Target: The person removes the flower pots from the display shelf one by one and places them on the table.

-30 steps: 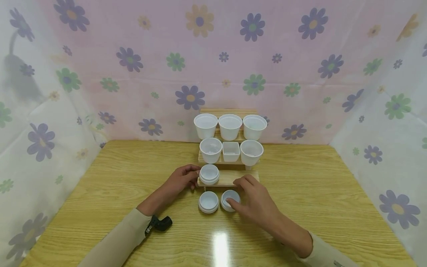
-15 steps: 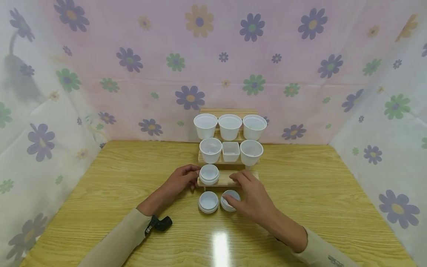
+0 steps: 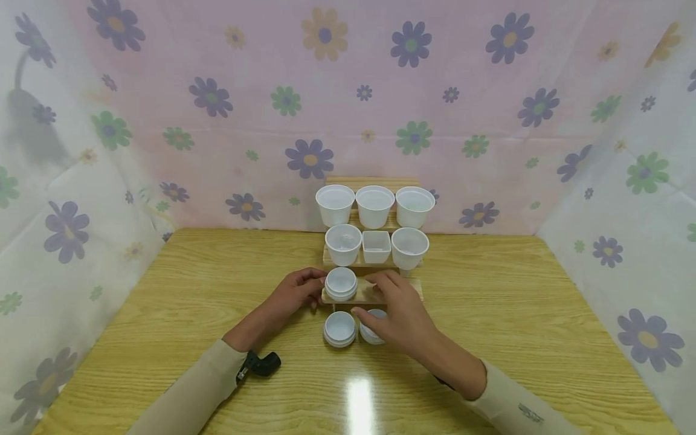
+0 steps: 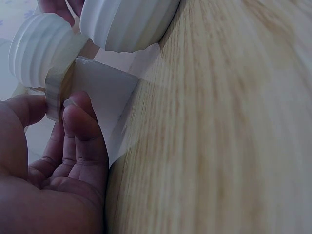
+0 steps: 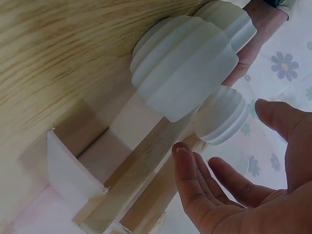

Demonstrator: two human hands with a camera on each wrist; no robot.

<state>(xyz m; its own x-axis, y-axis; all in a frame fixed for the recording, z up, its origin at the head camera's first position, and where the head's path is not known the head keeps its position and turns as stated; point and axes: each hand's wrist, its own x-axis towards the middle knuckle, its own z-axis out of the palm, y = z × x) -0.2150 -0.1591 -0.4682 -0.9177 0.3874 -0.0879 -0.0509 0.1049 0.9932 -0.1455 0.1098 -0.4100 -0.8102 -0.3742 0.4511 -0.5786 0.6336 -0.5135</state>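
Observation:
My left hand (image 3: 293, 293) pinches the left end of the lowest shelf of a tiered wooden stand (image 3: 363, 293); in the left wrist view, thumb and fingers lie on either side of the shelf's end (image 4: 56, 92). On that shelf sits a white ribbed pot (image 3: 341, 287). Two similar pots stand on the table before it, a left pot (image 3: 339, 330) and a right pot (image 3: 370, 333). Over the right pot hovers my right hand (image 3: 403, 311), thumb and fingers apart and holding nothing. It partly hides that pot. The right wrist view shows a gap between its fingertips and the pot (image 5: 185, 68).
Higher on the stand, the middle shelf bears two round cups and a square cup (image 3: 376, 248) between them. The top row has three round white cups (image 3: 375, 208). Flowered cloth (image 3: 359, 115) hangs behind the wooden table (image 3: 489, 290).
My right hand has moved left, its thumb passing across the right pot toward the space between the two table pots. The left hand and the pots have stayed put.

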